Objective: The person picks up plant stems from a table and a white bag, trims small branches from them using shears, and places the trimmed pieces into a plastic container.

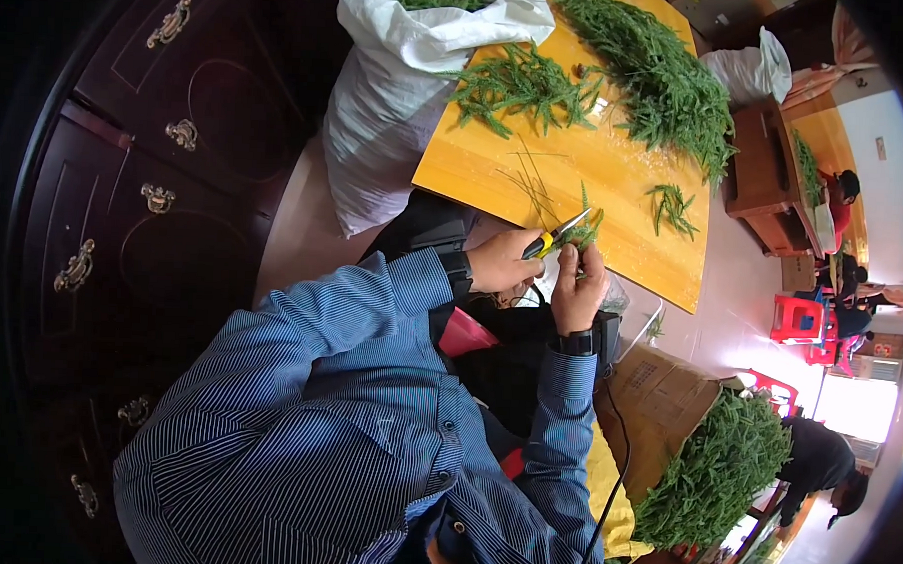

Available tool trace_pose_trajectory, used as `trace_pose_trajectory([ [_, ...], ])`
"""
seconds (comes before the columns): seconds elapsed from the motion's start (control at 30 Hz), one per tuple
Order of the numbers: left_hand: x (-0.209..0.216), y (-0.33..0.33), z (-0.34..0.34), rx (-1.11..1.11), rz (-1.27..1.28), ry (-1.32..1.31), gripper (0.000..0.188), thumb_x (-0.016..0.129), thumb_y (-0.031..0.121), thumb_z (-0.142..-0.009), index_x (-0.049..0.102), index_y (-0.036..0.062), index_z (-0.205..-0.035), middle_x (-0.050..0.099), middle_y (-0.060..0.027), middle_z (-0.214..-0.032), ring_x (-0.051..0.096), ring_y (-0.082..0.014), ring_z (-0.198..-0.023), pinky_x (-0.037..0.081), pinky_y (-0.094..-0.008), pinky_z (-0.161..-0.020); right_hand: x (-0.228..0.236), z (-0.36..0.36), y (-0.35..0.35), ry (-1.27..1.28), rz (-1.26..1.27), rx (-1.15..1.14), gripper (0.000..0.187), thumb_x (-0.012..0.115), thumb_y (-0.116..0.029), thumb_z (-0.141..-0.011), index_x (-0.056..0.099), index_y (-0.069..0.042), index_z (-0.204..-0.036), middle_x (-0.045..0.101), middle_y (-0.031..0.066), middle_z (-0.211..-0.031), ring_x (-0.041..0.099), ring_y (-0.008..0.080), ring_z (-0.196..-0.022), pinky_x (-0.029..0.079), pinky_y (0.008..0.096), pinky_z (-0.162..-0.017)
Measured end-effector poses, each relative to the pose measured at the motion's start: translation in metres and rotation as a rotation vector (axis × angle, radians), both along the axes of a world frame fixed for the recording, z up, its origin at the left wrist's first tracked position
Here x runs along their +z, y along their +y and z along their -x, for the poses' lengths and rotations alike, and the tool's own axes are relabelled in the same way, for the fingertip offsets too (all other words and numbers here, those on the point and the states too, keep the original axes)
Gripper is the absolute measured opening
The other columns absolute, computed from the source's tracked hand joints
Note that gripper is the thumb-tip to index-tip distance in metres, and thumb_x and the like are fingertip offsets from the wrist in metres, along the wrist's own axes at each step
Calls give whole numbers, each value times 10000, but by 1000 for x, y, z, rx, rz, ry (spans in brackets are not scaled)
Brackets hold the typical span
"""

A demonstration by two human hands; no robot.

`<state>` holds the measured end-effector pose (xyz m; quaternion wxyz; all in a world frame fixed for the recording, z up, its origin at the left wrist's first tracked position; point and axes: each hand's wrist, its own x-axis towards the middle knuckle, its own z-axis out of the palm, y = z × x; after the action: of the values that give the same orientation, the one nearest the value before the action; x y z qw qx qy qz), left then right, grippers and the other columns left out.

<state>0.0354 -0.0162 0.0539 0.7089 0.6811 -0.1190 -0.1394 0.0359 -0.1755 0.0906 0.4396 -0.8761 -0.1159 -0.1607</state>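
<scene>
My left hand [504, 261] is closed around scissors [565, 228] with yellow-and-black handles, their pointed metal tip angled up and right over the table's near edge. Close beside it, my right hand [581, 292] pinches a green sprig [585, 232], which lies against the blades. Fingers partly hide the lower end of the sprig. Several thin, dark wire-like stems [536, 186] lie crossed on the yellow table [628, 224] just beyond my left hand. A small cluster of green sprigs [672, 210] rests to the right, and a loose heap of greenery [526, 89] farther away.
A big green pile [667, 86] covers the table's far right. A white woven sack [378, 120] of greenery stands left of the table. Dark cabinets [165, 232] line the left. At lower right is a cardboard box [656, 408] of greenery; a person [818, 459] bends beyond it.
</scene>
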Motion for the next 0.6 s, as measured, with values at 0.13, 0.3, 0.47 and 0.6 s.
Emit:
trace_pose_trajectory([
  [0.13, -20, 3, -8, -61, 95, 82, 301, 618, 115, -851, 521, -47, -1086, 652, -104, -781, 644, -170, -679, 517, -320, -627, 0, -9, -2, -261, 412, 2, 95, 585, -96, -901, 573, -18, -848, 608, 145, -774, 582, 368, -782, 465, 419, -776],
  [0.3, 5, 13, -9, -154, 233, 302, 262, 622, 141, -888, 521, -21, -1066, 657, -99, -890, 636, -154, -761, 503, -295, -668, 10, -19, -18, -290, 514, -124, 132, 579, -134, -914, 578, -24, -840, 604, 162, -776, 591, 360, -781, 457, 425, -753],
  [0.47, 29, 24, -8, -247, 333, 486, 239, 604, 137, -923, 500, 5, -1092, 639, -92, -1018, 618, -141, -896, 492, -294, -747, 32, -36, -32, -325, 436, -182, 163, 589, -150, -914, 576, -23, -812, 587, 176, -749, 577, 334, -699, 444, 392, -663],
  [0.6, 25, 31, -12, -263, 385, 482, 240, 578, 109, -927, 478, 20, -1126, 631, -88, -1055, 613, -156, -949, 492, -326, -793, 54, -48, -35, -270, 306, -239, 206, 603, -172, -924, 575, -24, -784, 565, 129, -686, 526, 229, -611, 409, 335, -588],
])
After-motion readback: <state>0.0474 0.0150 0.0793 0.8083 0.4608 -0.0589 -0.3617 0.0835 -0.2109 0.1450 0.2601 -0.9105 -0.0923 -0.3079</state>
